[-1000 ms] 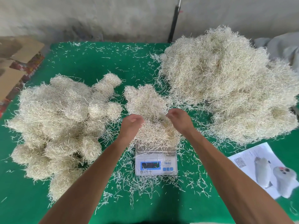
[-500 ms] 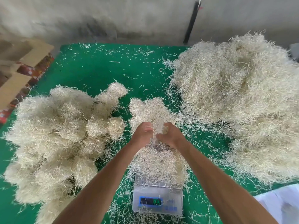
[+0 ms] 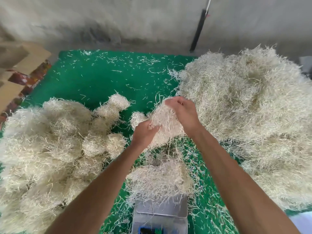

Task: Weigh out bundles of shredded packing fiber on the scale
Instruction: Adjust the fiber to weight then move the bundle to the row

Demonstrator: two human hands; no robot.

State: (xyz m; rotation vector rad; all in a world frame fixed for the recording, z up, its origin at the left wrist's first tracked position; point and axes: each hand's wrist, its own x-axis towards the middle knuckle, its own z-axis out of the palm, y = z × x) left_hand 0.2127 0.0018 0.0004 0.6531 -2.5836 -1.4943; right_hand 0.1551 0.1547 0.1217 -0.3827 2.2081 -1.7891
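Observation:
A wad of pale shredded fiber (image 3: 166,120) is lifted off the table between both hands, beyond the scale. My left hand (image 3: 144,134) grips its lower left side, and my right hand (image 3: 183,114) curls over its top right. The grey scale (image 3: 160,215) sits at the bottom middle, its display cut off by the frame edge. A smaller heap of fiber (image 3: 160,178) lies on the scale's pan.
A mound of rounded fiber bundles (image 3: 55,146) fills the left of the green table (image 3: 104,78). A large loose fiber pile (image 3: 249,115) covers the right. Cardboard (image 3: 15,65) stands at the far left, a wall behind. Stray strands litter the cloth.
Both hands have risen and moved away from the scale, lifting a wad of fiber off the heap there. The view has tilted, pushing the scale to the bottom edge.

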